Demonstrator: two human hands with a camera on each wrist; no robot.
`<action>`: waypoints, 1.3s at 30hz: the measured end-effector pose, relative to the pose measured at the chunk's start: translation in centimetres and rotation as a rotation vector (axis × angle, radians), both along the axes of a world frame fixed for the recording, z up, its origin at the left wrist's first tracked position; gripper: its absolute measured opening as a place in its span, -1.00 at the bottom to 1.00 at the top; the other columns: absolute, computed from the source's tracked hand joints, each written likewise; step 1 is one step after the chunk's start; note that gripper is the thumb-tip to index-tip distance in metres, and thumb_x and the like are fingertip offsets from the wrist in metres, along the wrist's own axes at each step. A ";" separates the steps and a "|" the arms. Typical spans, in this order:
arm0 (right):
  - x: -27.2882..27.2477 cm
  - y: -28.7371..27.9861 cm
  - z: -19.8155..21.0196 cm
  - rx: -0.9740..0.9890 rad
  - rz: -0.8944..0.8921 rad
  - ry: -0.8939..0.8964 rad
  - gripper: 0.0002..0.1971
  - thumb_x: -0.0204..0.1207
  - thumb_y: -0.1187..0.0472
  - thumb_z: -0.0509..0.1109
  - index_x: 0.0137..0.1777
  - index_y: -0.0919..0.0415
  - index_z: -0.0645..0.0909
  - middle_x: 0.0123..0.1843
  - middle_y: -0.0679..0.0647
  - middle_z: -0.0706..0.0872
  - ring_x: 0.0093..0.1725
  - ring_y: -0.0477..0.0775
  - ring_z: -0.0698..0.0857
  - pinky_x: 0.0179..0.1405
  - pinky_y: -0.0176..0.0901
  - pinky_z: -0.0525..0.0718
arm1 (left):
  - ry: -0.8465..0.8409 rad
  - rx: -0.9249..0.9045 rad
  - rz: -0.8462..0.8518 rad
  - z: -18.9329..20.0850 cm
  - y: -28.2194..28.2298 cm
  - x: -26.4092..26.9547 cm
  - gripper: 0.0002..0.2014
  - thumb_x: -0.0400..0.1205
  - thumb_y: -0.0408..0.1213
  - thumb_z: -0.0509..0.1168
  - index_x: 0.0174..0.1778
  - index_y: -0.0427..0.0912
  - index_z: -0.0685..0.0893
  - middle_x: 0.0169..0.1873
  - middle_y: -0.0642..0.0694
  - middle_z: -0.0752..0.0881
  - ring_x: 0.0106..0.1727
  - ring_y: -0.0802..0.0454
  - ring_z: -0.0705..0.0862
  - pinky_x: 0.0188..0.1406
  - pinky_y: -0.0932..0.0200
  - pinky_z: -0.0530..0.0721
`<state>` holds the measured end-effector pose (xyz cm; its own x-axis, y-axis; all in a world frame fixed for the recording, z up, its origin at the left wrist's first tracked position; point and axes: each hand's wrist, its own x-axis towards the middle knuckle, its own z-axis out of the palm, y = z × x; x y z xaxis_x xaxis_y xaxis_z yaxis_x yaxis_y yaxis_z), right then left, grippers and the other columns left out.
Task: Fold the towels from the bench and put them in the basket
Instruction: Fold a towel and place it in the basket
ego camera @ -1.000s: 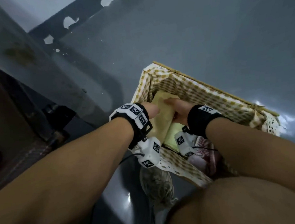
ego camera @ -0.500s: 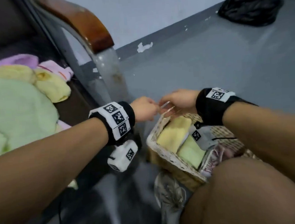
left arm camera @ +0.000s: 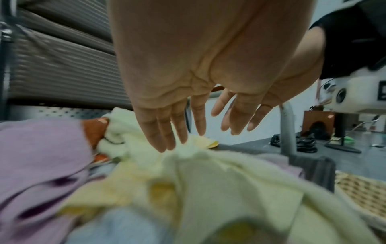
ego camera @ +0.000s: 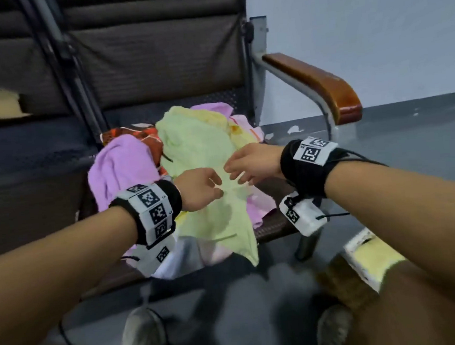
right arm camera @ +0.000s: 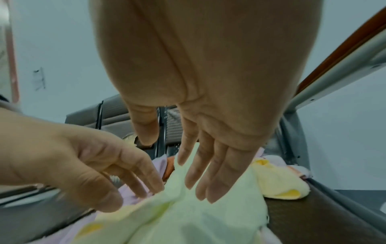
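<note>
1. The surface [ego camera: 274, 224] is a dark padded seat with a ribbed backrest filling the upper left of the head view; a metal frame with a brown wooden armrest [ego camera: 320, 86] curves down at the right. Behind it stands a pale blue-grey wall, and the floor [ego camera: 419, 135] is grey.
2. A heap of towels lies on the surface at the centre of the head view: a pale green towel [ego camera: 205, 152] on top, draping over the front edge; a lilac towel [ego camera: 119, 164] to its left; an orange patterned cloth [ego camera: 141, 135] behind that; a yellow towel [ego camera: 233, 123] and pink cloth at the back right.
3. The basket [ego camera: 364, 262] shows only in part at the lower right of the head view, on the floor beside the person's knee, with a folded pale yellow piece inside.
4. The left hand [ego camera: 199, 189] is over the pale green towel, fingers spread and nearly straight, tips at the cloth; it grips nothing.
5. The right hand [ego camera: 250, 163] is just beside it to the right, fingers likewise extended and apart, fingertips [right arm camera: 198, 189] touching the green towel, holding nothing.
</note>
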<state>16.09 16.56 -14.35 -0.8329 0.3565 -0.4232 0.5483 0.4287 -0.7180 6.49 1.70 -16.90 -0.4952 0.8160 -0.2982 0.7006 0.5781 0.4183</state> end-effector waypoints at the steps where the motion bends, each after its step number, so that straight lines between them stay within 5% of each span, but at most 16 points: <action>1: -0.9 -0.7 -0.5 0.057 0.036 -0.020 -0.68 0.66 0.07 0.35 0.31 0.23 0.67 0.16 0.14 0.77 0.01 0.10 0.72 0.11 -0.02 0.73 | 0.029 -0.026 0.021 -1.0 -0.9 -0.8 -0.52 0.63 0.00 0.33 0.49 -0.01 0.54 0.40 -0.03 0.63 0.36 -0.05 0.60 0.21 0.17 0.50; 4: -2.4 -1.5 -2.6 0.265 0.155 -0.110 -0.56 0.63 -0.04 0.38 0.40 0.20 0.64 0.31 0.14 0.71 0.29 0.18 0.69 0.26 0.00 0.64 | 0.083 -0.099 0.109 -4.5 -2.7 -2.8 -0.35 0.58 0.06 0.38 0.56 -0.11 0.44 0.37 -0.18 0.62 0.36 -0.17 0.59 0.27 0.02 0.58; 7: -3.0 -1.1 -5.3 0.435 0.236 -0.213 -0.27 0.56 -0.17 0.42 0.64 0.17 0.37 0.58 0.15 0.50 0.53 0.18 0.51 0.43 -0.08 0.48 | 0.137 -0.176 0.158 -7.1 -3.0 -4.1 -0.50 0.54 0.15 0.38 0.22 -0.16 0.62 0.08 -0.17 0.72 0.07 -0.16 0.68 0.01 0.00 0.68; 10: -3.5 -0.2 -7.2 0.504 0.182 -0.265 -0.16 0.47 -0.23 0.50 0.59 0.27 0.38 0.51 0.20 0.56 0.43 0.25 0.59 0.39 0.01 0.59 | 0.202 -0.090 0.187 -7.9 -2.6 -4.5 -0.71 0.56 0.12 0.34 -0.28 -0.02 0.56 -0.27 -0.04 0.62 -0.21 -0.06 0.60 -0.32 0.14 0.47; 12: -4.0 0.4 -7.5 0.511 0.139 -0.248 -0.28 0.44 -0.17 0.53 0.44 0.34 0.57 0.37 0.19 0.69 0.30 0.25 0.69 0.31 0.07 0.68 | 0.209 0.027 0.200 -7.8 -2.0 -4.5 -0.68 0.62 -0.01 0.30 -0.38 -0.03 0.41 -0.36 0.00 0.51 -0.26 -0.08 0.54 -0.35 0.13 0.37; 16: -4.7 1.3 -7.5 0.429 0.142 -0.153 -0.72 0.50 0.13 0.48 0.10 0.28 0.82 0.06 0.14 0.85 0.05 0.17 0.81 0.15 0.05 0.79 | 0.120 0.249 0.256 -6.7 -1.0 -4.4 -0.74 0.70 -0.14 0.23 -0.28 -0.08 0.39 -0.39 -0.02 0.51 -0.19 -0.18 0.54 -0.26 0.07 0.35; 20: -5.1 1.3 -6.5 0.192 -0.049 0.098 -0.83 0.55 0.24 0.44 -0.20 0.30 0.76 -0.33 0.08 0.73 -0.33 0.07 0.68 -0.14 -0.08 0.76 | -0.018 0.442 0.395 -4.5 -0.5 -4.4 -0.82 0.62 -0.08 0.26 -0.13 -0.06 0.41 -0.29 -0.02 0.57 -0.17 -0.15 0.54 -0.32 0.04 0.33; 22: -5.0 0.6 -5.4 -0.080 -0.155 0.239 -0.81 0.62 0.29 0.40 -0.22 0.33 0.68 -0.35 0.14 0.62 -0.42 0.06 0.59 -0.35 -0.17 0.70 | -0.168 0.493 0.443 -3.5 -0.7 -4.0 -0.43 0.39 0.04 0.37 0.26 -0.05 0.38 0.05 0.02 0.61 0.06 -0.06 0.61 -0.10 0.06 0.54; 24: -4.9 -0.4 -4.0 -0.391 -0.197 0.383 -0.83 0.67 0.32 0.35 -0.17 0.28 0.63 -0.29 0.19 0.55 -0.42 0.03 0.55 -0.41 -0.23 0.64 | -0.222 0.500 0.287 -3.1 -1.0 -3.5 -0.01 0.25 0.07 0.53 0.56 -0.03 0.20 0.40 0.01 0.48 0.40 0.01 0.51 0.36 0.08 0.54; 25: -4.9 -0.9 -3.3 -0.489 -0.188 0.441 -0.84 0.68 0.31 0.35 -0.14 0.27 0.65 -0.24 0.22 0.56 -0.39 0.02 0.57 -0.38 -0.24 0.65 | -0.225 0.496 0.182 -3.0 -1.1 -3.2 0.02 0.26 0.06 0.60 0.58 -0.01 0.21 0.43 0.07 0.49 0.45 0.08 0.50 0.42 0.19 0.51; 28: -5.0 -1.6 -1.9 -0.557 -0.158 0.548 -0.85 0.63 0.32 0.39 -0.14 0.19 0.76 -0.22 0.14 0.72 -0.32 -0.02 0.68 -0.25 -0.21 0.72 | -0.080 0.488 0.106 -2.0 -1.0 -3.6 -0.58 0.51 -0.06 0.43 0.28 0.01 0.56 0.23 0.01 0.72 0.26 -0.06 0.68 0.19 0.08 0.63; 30: -5.0 -1.5 -1.7 -0.394 -0.145 0.573 -0.79 0.56 0.40 0.31 -0.07 0.15 0.75 -0.18 0.05 0.76 -0.25 -0.02 0.72 -0.15 -0.16 0.76 | -0.009 0.544 0.204 -0.8 -0.9 -4.2 -0.90 0.58 -0.16 0.25 -0.05 0.03 0.64 0.09 -0.12 0.78 0.16 -0.19 0.71 0.01 0.07 0.58; 33: -4.6 -1.3 -2.7 0.016 0.011 0.491 -0.64 0.48 0.39 0.43 0.24 0.07 0.60 0.10 0.01 0.68 0.01 0.02 0.71 -0.02 -0.23 0.75 | -0.284 0.711 0.331 0.5 -1.0 -4.5 -0.82 0.46 -0.23 0.21 -0.19 -0.03 0.73 -0.08 -0.05 0.81 0.08 -0.12 0.74 0.04 0.07 0.66; 35: -4.5 -1.3 -3.7 0.127 0.150 0.390 -0.53 0.48 0.28 0.52 0.38 0.09 0.56 0.26 0.05 0.70 0.22 0.07 0.69 0.27 -0.07 0.68 | -0.465 0.796 0.346 1.1 -1.4 -4.0 -0.83 0.39 -0.26 0.22 -0.33 -0.05 0.73 -0.34 0.10 0.77 -0.18 0.06 0.76 -0.17 0.19 0.67; 39: -4.6 -0.8 -4.4 0.475 0.237 0.293 -0.76 0.66 0.05 0.38 0.18 0.13 0.78 0.10 0.09 0.83 0.10 0.14 0.73 0.20 0.05 0.64 | -0.481 0.767 0.387 1.4 -2.5 -4.0 -0.83 0.28 -0.08 0.28 -0.55 -0.07 0.66 -0.54 0.12 0.63 -0.44 0.12 0.58 -0.34 0.15 0.55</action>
